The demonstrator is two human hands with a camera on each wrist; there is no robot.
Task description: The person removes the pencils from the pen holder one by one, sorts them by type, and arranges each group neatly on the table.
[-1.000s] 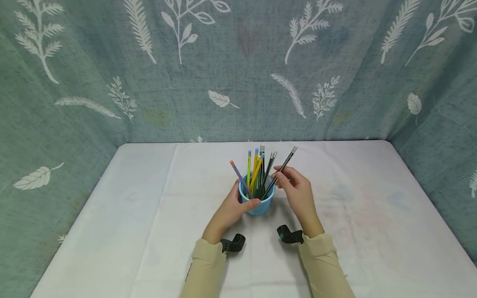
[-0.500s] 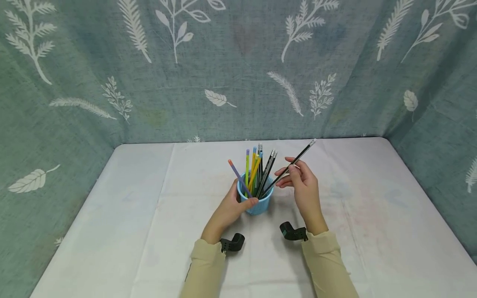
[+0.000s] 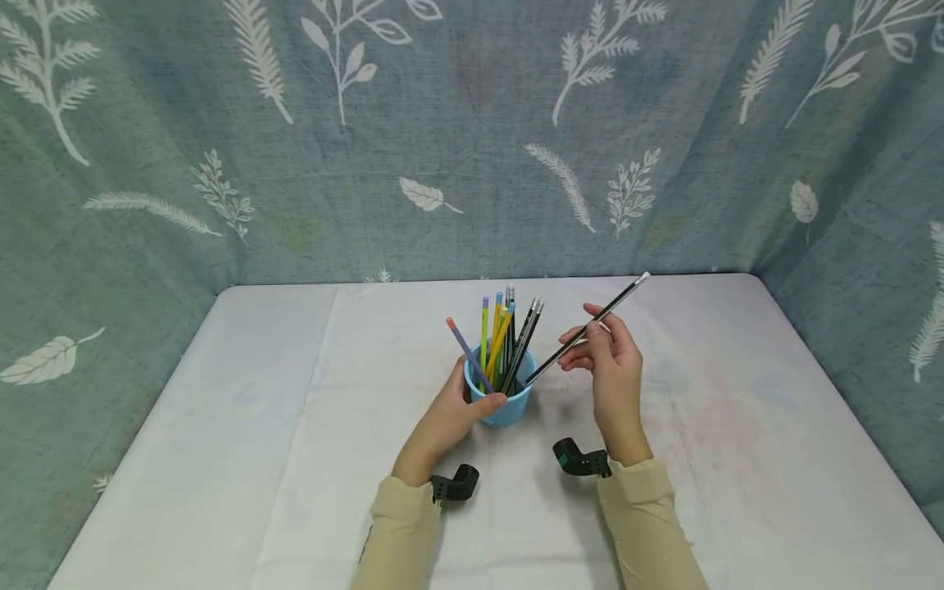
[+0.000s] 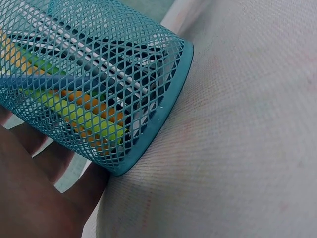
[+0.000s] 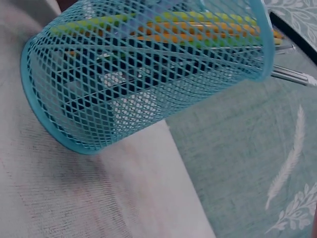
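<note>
A light blue mesh pencil cup (image 3: 509, 415) stands on the table with several pencils leaning in it. My left hand (image 3: 445, 418) holds the cup from the left, its thumb along the near rim. Up and to the right of the cup, my right hand (image 3: 618, 369) pinches a black pencil (image 3: 625, 294) that slants with its silver end up. The lower tip of that pencil is at the cup's right rim. Inside the cup are yellow pencils (image 3: 498, 346), a purple pencil (image 3: 466, 347) with an orange end, green ones and dark silver-ended ones (image 3: 525, 340).
White cloth covers the table (image 3: 295, 492). A grey-green curtain (image 3: 472, 139) with white leaf prints hangs behind and at both sides. A black wrist camera (image 3: 456, 483) sits on the left wrist, another black camera (image 3: 580, 458) on the right.
My right hand has drawn the black pencil up and to the right, so its lower tip has risen from inside the cup to the rim. The left hand keeps its hold.
</note>
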